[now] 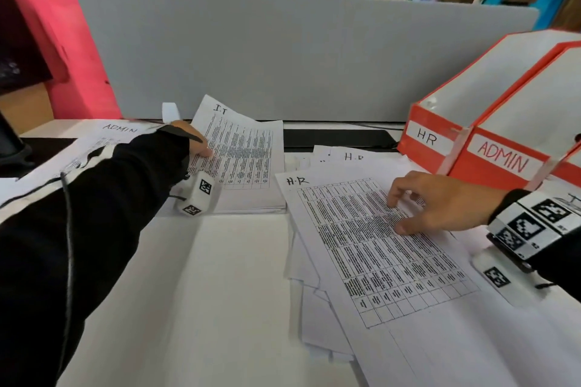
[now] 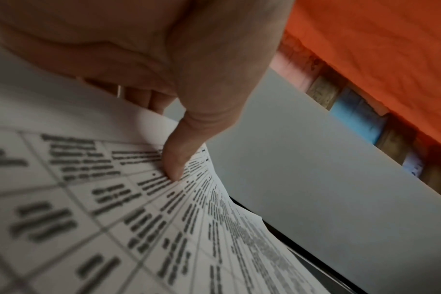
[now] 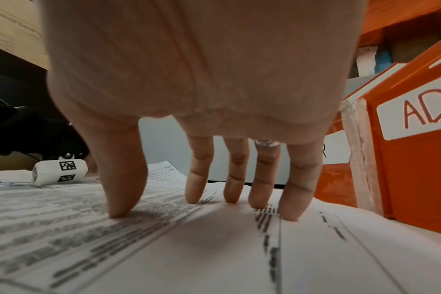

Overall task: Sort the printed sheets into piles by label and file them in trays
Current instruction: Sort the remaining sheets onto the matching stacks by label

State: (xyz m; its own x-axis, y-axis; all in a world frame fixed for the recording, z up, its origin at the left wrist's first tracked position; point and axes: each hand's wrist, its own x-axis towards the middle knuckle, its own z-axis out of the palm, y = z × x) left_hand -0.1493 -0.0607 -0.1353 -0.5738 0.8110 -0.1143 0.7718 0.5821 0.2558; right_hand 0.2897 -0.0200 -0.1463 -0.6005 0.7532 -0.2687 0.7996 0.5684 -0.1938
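My left hand [image 1: 201,148] pinches the left edge of a printed sheet marked I.T [image 1: 242,148], which is lifted off a white stack at the back middle. In the left wrist view the thumb [image 2: 176,159] lies on top of that sheet [image 2: 139,218] and the fingers are under it. My right hand [image 1: 418,210] rests spread fingertips on the top sheet marked H.R [image 1: 377,261] of a fanned pile. The right wrist view shows the straight fingers [image 3: 123,189] pressing that sheet [image 3: 189,248]. Orange trays labelled HR [image 1: 430,135] and ADMIN [image 1: 503,160] stand at the right.
A sheet marked ADMIN [image 1: 107,135] lies at the back left under my left sleeve. More H.R sheets [image 1: 352,155] lie behind the fanned pile. A grey divider panel [image 1: 283,56] closes the back. A third orange tray [image 1: 569,166] shows at the right edge. White desk [image 1: 220,292] spreads in front.
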